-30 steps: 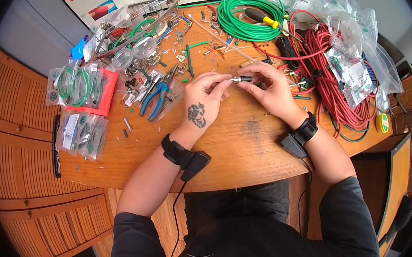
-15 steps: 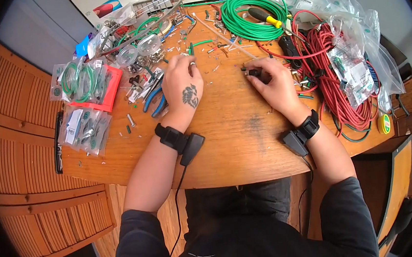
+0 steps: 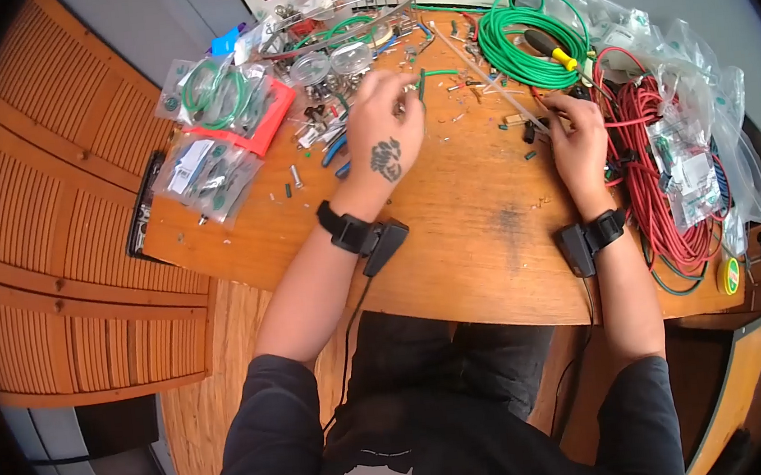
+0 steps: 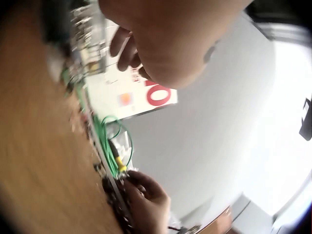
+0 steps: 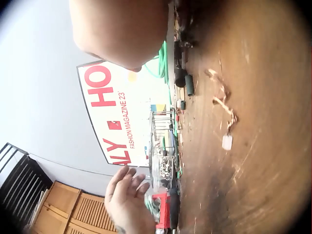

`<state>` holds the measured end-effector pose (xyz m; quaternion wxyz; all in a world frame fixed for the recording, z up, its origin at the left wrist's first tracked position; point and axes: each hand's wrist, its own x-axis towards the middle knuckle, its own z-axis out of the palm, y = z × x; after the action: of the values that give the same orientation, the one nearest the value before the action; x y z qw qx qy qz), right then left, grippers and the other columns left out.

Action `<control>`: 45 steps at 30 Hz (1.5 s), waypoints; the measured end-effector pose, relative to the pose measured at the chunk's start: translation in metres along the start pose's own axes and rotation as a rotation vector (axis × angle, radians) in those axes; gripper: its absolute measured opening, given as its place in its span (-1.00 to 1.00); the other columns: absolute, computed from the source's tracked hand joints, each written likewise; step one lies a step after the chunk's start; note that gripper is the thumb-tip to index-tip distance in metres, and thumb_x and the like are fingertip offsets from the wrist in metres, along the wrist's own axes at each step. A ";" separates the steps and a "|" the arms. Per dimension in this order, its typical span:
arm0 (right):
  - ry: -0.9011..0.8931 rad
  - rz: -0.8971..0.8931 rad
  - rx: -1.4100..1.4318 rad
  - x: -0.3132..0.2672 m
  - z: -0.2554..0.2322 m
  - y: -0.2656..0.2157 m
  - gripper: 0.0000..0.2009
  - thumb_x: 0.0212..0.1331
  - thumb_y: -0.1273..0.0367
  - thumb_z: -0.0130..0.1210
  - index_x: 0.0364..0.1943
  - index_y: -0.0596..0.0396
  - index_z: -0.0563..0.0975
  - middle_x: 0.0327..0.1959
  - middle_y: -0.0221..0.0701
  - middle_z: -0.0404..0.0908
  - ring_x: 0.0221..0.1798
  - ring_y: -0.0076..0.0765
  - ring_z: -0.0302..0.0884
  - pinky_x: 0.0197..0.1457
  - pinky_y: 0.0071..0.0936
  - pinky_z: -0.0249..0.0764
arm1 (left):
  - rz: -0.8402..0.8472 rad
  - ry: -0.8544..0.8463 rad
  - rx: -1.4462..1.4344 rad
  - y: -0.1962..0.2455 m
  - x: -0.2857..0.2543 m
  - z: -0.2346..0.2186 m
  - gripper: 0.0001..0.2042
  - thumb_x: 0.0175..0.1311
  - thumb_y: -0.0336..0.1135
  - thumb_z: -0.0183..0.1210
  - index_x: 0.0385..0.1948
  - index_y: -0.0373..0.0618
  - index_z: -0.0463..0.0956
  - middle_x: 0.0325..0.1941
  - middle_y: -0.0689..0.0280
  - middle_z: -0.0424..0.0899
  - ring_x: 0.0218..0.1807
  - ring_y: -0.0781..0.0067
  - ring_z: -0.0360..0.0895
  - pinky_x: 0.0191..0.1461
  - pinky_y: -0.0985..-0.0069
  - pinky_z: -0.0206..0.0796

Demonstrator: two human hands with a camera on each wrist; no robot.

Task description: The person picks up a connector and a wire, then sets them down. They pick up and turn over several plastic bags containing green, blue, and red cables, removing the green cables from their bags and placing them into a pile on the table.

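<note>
L hand (image 3: 386,128) over small-parts clutter at far side of counter (image 3: 453,240), fingers curled, pinching sth tiny – can't tell what. R hand (image 3: 578,134) well apart to right, beside red wire coil (image 3: 656,177), fingers bent on small dark connector (image 3: 530,130); grip unclear. Poster (image 5: 114,122) reads "FASHION MAGAZINE 23".

The left hand (image 3: 391,126) covers whatever its fingertips touch among the small parts. The right hand (image 3: 578,134) hides its fingertips at the red wire coil (image 3: 655,168). The left-wrist view is motion-blurred. The magazine (image 5: 117,117) title is cut off by the palm.
</note>
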<state>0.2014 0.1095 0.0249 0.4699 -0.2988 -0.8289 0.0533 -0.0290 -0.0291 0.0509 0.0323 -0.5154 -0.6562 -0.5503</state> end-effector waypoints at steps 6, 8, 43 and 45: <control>-0.125 -0.015 -0.070 -0.007 0.005 0.009 -0.77 -0.07 0.59 0.09 -0.28 0.13 0.65 -0.16 -0.31 0.66 0.00 -0.10 0.49 0.16 -0.26 0.40 | 0.318 0.052 0.559 0.013 -0.009 -0.099 -0.87 0.09 -0.42 0.17 -0.33 -0.17 0.62 -0.21 0.17 0.61 -0.08 0.11 0.53 0.05 0.27 0.33; -0.053 -0.084 -0.064 -0.003 0.002 -0.003 -0.74 -0.10 0.60 0.04 -0.30 0.14 0.65 -0.13 -0.28 0.65 0.04 -0.08 0.48 0.20 -0.24 0.38 | 0.270 0.086 0.776 0.003 -0.014 -0.148 -0.81 0.05 -0.43 0.15 -0.29 -0.17 0.62 -0.20 0.11 0.61 -0.04 0.06 0.51 0.12 0.25 0.31; -0.526 0.725 1.865 -0.004 -0.008 -0.057 -0.26 0.33 -0.15 -0.18 0.43 -0.04 -0.02 0.41 -0.12 0.15 0.37 -0.02 0.26 0.26 -0.05 0.41 | -0.423 -0.342 -0.654 0.036 0.020 -0.026 -0.38 0.11 -0.53 0.29 0.22 -0.33 0.19 -0.07 0.14 0.63 -0.11 0.42 0.61 -0.05 0.51 0.46; -0.465 0.814 1.756 -0.004 -0.003 -0.050 -0.41 0.39 0.09 -0.08 0.39 0.03 0.10 0.31 -0.20 0.31 0.29 -0.19 0.36 0.25 -0.20 0.42 | -0.516 -0.421 -0.655 0.017 0.016 0.005 -0.42 0.12 -0.54 0.29 0.19 -0.32 0.23 -0.07 0.17 0.64 -0.12 0.47 0.61 -0.07 0.52 0.47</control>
<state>0.1832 0.0660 0.0415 0.2961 -0.0886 -0.4012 0.8623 -0.0216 -0.0172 0.0702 -0.4038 -0.4191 -0.5469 -0.6018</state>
